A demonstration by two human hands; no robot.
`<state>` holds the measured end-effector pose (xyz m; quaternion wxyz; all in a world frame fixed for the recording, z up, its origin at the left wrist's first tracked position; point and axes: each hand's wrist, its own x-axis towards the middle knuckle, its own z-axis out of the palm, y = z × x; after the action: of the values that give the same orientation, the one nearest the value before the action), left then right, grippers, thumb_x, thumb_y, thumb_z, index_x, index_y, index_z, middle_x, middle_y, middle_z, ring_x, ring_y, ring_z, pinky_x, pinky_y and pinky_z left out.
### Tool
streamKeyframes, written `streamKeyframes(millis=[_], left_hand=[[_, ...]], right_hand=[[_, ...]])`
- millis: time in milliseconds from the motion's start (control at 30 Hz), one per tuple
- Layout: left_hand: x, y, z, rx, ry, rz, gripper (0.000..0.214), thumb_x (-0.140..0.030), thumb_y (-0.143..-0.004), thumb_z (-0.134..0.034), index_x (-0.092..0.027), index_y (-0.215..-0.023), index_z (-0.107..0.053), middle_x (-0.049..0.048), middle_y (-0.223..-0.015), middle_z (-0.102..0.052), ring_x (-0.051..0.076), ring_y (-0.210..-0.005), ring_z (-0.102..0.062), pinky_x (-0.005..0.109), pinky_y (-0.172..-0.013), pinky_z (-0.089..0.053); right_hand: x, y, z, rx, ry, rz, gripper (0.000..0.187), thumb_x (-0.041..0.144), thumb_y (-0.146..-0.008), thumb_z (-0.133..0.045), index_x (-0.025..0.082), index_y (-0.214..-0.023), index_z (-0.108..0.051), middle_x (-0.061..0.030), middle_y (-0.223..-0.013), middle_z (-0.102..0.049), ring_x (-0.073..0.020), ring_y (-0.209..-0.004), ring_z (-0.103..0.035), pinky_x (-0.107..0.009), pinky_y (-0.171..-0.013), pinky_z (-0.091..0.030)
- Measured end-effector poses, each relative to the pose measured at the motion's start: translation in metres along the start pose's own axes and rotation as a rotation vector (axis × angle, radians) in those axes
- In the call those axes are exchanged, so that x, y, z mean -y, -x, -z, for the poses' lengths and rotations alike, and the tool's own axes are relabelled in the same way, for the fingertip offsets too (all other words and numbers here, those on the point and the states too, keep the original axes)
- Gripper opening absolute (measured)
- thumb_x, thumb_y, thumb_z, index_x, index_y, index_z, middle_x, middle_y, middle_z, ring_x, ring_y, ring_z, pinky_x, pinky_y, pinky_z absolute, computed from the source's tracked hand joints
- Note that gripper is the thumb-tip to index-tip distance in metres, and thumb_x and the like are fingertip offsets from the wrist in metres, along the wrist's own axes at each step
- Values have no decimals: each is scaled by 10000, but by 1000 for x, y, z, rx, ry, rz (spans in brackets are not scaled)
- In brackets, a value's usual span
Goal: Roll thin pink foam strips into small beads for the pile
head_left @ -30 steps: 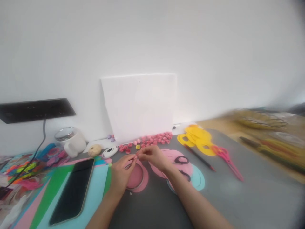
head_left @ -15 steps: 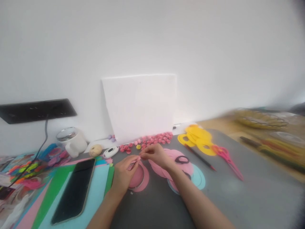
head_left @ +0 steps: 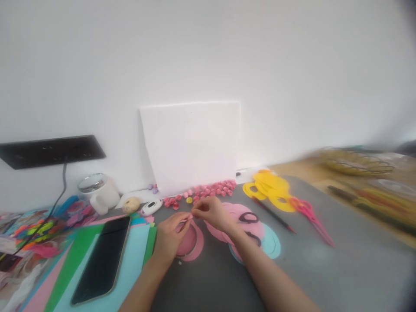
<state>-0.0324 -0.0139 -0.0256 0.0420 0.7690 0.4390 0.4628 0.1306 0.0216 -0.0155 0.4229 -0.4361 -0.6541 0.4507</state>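
My left hand [head_left: 169,236] and my right hand [head_left: 212,213] meet above the grey mat, fingertips pinched close together. Between them is a small piece of pink paper [head_left: 190,216], mostly covered by the fingers. Under my left hand lies a round pink paper piece [head_left: 199,242] with what looks like a ring or shallow round lid on it, partly hidden. Beneath my right wrist are overlapping pink paper discs [head_left: 234,209], with dark-handled scissors [head_left: 249,217] on top. Just behind both hands sit many small pink paper rolls [head_left: 212,190] and one yellow roll [head_left: 189,200].
Light blue discs [head_left: 273,245], yellow paper rings [head_left: 271,184], a pencil [head_left: 273,214] and pink scissors [head_left: 313,222] lie right. A phone [head_left: 102,260] rests on coloured sheets [head_left: 68,264] left, near a white mug [head_left: 105,197]. A white board [head_left: 195,147] leans on the wall.
The hands stay pinched at nearly the same spot, with only slight finger movement. The whole view shifts slightly; nothing else visibly moves.
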Motion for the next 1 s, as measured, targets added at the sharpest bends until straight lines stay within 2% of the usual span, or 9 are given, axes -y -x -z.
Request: streamKeyframes(millis=[100,167,367,600,767,1000], left_hand=[[-1,0,0,1,19,13,126,-232,-800,-567,-201,-793,-689,27,-821,-744,185,-725,-696,298,-709,-573],[-2,0,0,-2,30,38,120,-234,-793,-576,-199,-790,-691,30,-827,-744,187,-728,-696,302,-712,-574],[-3,-2,3,-56,80,158,127,-276,-787,-591,-206,-798,-696,27,-811,-742,197,-734,-691,322,-703,-575],[-2,-2,4,-69,111,244,139,-307,-765,-621,-200,-798,-703,43,-812,-741,215,-753,-690,345,-722,-565],[-4,-4,4,-36,253,336,133,-295,-747,-639,-187,-793,-701,49,-812,-735,214,-768,-685,328,-713,-563],[-3,-4,3,-20,399,425,149,-299,-727,-667,-173,-803,-692,58,-827,-735,218,-764,-691,340,-739,-570]], right_hand=[[-3,0,-3,-54,-48,7,35,138,-627,-613,153,-658,-611,2,-613,-647,-131,-581,-590,-226,-544,-446],[-2,1,-4,-62,-149,0,128,145,-614,-644,170,-714,-568,23,-587,-637,-126,-561,-585,-237,-551,-455],[5,0,-2,-12,-400,-54,234,339,-633,-711,152,-699,-587,-5,-653,-639,-139,-609,-614,-312,-662,-518],[3,2,-4,13,-354,40,177,299,-661,-699,152,-705,-610,11,-641,-602,-111,-596,-564,-270,-626,-486],[1,1,-7,-28,-387,56,158,278,-673,-683,162,-693,-577,23,-611,-584,-105,-575,-546,-253,-592,-466],[4,2,-6,-25,-347,68,147,292,-677,-678,158,-719,-635,0,-650,-610,-120,-600,-564,-268,-620,-487]])
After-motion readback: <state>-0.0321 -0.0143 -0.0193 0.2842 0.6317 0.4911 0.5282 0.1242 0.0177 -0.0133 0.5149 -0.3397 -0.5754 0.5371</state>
